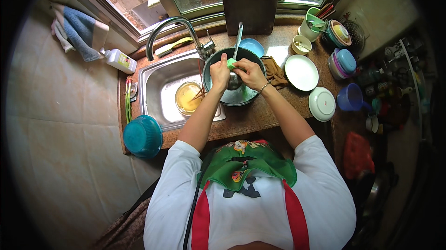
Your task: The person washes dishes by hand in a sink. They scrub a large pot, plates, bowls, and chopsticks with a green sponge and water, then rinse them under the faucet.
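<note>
Over a dark round pot [240, 103] with suds inside, both of my hands work close together on a metal ladle [239, 39]. My left hand [220, 71] grips the ladle, its thumb pointing up along the handle. Pinched in the fingers of my right hand [251, 71] is a small green sponge [231, 63], pressed against the ladle where handle and bowl meet. The ladle's rounded bowl hangs between my hands, partly hidden by my fingers. The ladle's handle rises past the pot's far rim.
Left of the pot, a steel sink [156, 79] holds a bowl of yellowish liquid [188, 98] with chopsticks; a faucet [167, 23] arches above. A teal basin [143, 136] sits at the counter's left corner. White plates [301, 72], a brown cloth [273, 72] and a blue bowl [252, 46] crowd the right.
</note>
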Action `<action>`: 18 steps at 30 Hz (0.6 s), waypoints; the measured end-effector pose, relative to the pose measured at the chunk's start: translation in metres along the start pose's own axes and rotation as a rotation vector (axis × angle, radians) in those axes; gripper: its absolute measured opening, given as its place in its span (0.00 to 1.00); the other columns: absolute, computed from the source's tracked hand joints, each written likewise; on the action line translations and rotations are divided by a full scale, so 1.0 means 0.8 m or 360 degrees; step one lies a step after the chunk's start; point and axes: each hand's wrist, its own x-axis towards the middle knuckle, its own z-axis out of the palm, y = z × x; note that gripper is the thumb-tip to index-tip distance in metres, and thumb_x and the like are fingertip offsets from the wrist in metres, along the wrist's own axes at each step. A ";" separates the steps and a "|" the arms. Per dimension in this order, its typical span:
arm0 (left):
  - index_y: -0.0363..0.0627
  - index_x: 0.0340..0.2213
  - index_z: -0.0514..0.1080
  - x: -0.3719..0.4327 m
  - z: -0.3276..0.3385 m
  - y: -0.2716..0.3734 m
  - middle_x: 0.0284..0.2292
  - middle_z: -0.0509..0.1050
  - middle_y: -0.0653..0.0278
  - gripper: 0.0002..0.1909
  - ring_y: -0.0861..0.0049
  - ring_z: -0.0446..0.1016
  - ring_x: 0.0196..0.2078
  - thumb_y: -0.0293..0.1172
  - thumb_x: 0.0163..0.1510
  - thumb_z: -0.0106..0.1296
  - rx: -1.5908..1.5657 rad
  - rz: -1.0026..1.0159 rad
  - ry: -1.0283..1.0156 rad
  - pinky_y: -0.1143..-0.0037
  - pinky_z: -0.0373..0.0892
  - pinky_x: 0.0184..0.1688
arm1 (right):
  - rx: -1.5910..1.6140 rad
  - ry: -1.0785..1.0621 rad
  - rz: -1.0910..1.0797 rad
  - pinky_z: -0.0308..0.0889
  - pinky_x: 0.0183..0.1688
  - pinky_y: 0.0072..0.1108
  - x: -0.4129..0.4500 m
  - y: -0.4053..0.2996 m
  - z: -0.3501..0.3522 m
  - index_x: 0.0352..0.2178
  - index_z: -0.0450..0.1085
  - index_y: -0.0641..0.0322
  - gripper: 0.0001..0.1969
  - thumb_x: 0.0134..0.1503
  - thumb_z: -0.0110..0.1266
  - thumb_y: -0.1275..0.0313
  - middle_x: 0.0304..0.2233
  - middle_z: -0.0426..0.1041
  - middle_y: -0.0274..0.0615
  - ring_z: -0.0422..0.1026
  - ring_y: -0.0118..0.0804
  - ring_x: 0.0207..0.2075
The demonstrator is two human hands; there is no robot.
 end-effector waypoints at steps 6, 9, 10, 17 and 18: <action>0.40 0.16 0.72 -0.007 0.007 0.010 0.17 0.71 0.68 0.24 0.86 0.65 0.17 0.49 0.54 0.52 -0.0505 -0.0157 -0.0294 0.82 0.59 0.18 | 0.0037 -0.0417 -0.0233 0.67 0.36 0.24 -0.003 -0.008 -0.045 0.33 0.72 0.64 0.09 0.48 0.54 0.79 0.29 0.72 0.43 0.73 0.40 0.32; 0.40 0.16 0.72 0.005 0.004 0.001 0.17 0.71 0.69 0.21 0.87 0.64 0.16 0.44 0.54 0.54 -0.0451 -0.0186 -0.0426 0.83 0.58 0.17 | 0.0024 -0.0370 0.0025 0.66 0.39 0.21 0.002 0.000 -0.038 0.34 0.72 0.65 0.08 0.50 0.53 0.81 0.32 0.72 0.40 0.72 0.33 0.35; 0.41 0.16 0.72 -0.004 0.002 0.018 0.16 0.71 0.69 0.17 0.87 0.64 0.15 0.39 0.52 0.57 -0.0548 -0.0232 -0.0473 0.83 0.58 0.17 | 0.0015 -0.0346 0.0068 0.66 0.39 0.21 0.003 0.001 -0.033 0.35 0.72 0.65 0.09 0.50 0.52 0.82 0.31 0.72 0.41 0.71 0.32 0.35; 0.42 0.13 0.70 0.010 0.003 0.005 0.15 0.70 0.70 0.16 0.88 0.63 0.15 0.35 0.48 0.61 -0.0462 -0.0265 -0.0392 0.81 0.59 0.16 | -0.0098 -0.0491 -0.0214 0.67 0.38 0.26 -0.004 -0.019 -0.045 0.31 0.73 0.60 0.09 0.47 0.52 0.82 0.34 0.69 0.42 0.72 0.42 0.35; 0.42 0.13 0.70 0.011 0.005 0.002 0.15 0.70 0.70 0.16 0.88 0.63 0.15 0.35 0.47 0.62 -0.0384 -0.0240 -0.0281 0.81 0.59 0.16 | -0.0192 -0.0560 -0.0280 0.67 0.38 0.27 -0.004 -0.019 -0.048 0.31 0.73 0.60 0.09 0.47 0.52 0.82 0.34 0.69 0.43 0.72 0.43 0.36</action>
